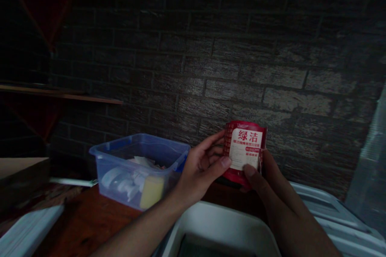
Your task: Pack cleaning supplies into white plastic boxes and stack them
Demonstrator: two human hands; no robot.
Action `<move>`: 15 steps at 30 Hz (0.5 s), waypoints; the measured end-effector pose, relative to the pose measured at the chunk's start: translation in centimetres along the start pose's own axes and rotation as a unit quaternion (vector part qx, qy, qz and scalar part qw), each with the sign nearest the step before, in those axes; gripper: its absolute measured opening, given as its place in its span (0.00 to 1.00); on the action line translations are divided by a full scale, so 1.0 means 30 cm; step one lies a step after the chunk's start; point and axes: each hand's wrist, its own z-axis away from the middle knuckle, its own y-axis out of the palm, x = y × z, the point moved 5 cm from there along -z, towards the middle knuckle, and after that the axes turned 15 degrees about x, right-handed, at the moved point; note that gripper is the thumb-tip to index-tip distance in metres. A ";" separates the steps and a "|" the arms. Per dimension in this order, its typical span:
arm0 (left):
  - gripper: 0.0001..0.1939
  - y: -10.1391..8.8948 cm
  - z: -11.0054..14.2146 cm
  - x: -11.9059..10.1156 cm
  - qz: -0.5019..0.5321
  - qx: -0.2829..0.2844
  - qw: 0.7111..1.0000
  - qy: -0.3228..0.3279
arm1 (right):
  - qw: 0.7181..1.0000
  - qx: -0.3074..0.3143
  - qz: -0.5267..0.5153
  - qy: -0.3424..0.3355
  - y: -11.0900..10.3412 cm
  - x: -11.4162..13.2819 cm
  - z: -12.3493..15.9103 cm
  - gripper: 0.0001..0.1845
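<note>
Between my two hands is a red roll-shaped package (243,150) with a white label and red Chinese lettering, held upright with the label facing me. My left hand (208,160) grips its left side, thumb on the front and fingers behind. On the right, my right hand (265,172) pinches the lower right edge, its thumb on the label's lower corner. Below the package stands a white open bin (223,215) with something dark inside. To the left of my left hand sits a translucent blue plastic box (114,184).
The blue box holds white items and a yellow block (152,192), on a reddish-brown wooden surface (81,221). A dark brick wall (193,68) rises behind. Wooden shelves (75,95) jut out at left. A pale ribbed lid (337,213) lies at right, and a cardboard box (24,180) at far left.
</note>
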 end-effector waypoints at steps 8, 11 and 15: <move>0.28 0.019 -0.008 0.007 -0.009 0.009 0.998 -0.054 | 0.997 0.027 0.049 -0.055 0.002 0.014 -0.025 0.33; 0.27 0.025 -0.016 0.006 -0.007 0.004 0.998 -0.070 | 0.994 0.029 0.081 -0.064 -0.005 -0.004 -0.032 0.34; 0.26 0.019 -0.020 0.000 0.001 -0.016 0.998 -0.065 | 0.993 0.014 0.098 -0.062 -0.024 -0.005 -0.031 0.34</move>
